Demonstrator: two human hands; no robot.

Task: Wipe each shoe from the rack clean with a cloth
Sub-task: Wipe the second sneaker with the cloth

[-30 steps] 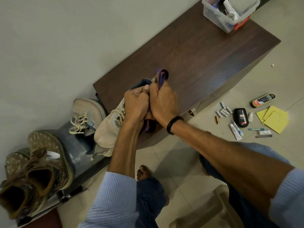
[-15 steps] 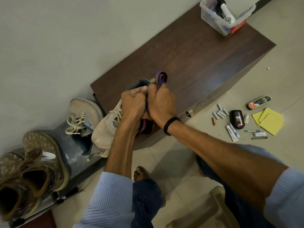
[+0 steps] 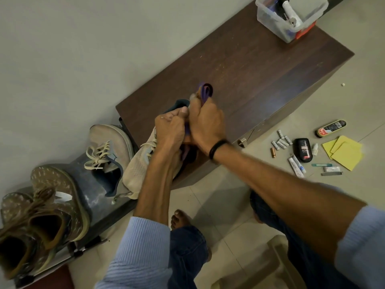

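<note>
Head view, looking down on a seated person at work. The left hand (image 3: 169, 130) is curled round the collar of a beige shoe (image 3: 137, 165), thumb on top, and holds it over the near left corner of the table (image 3: 260, 69). The shoe's toe points down towards the rack (image 3: 93, 197). The right hand (image 3: 208, 124), with a black band (image 3: 216, 148) at the wrist, is clenched round a purple cloth (image 3: 206, 91). It is pressed against the heel end of the shoe, touching the left hand. A loop of cloth stands out above the fist, and more of it shows below the hands, inside the shoe.

The second beige shoe (image 3: 108, 147) lies on the rack just beside the held one, laces loose. A pair of brown patterned shoes (image 3: 52, 184) sits further left on the same rack.

At the far end of the table stands a clear plastic box (image 3: 277, 24) with tubes in it. On the floor to the right lie batteries (image 3: 281, 140), a black bottle (image 3: 303, 150), a polish tin (image 3: 330, 128), yellow sheets (image 3: 345, 153) and small tubes (image 3: 295, 163). A bare foot (image 3: 179, 220) rests on the tiles below the arms.
</note>
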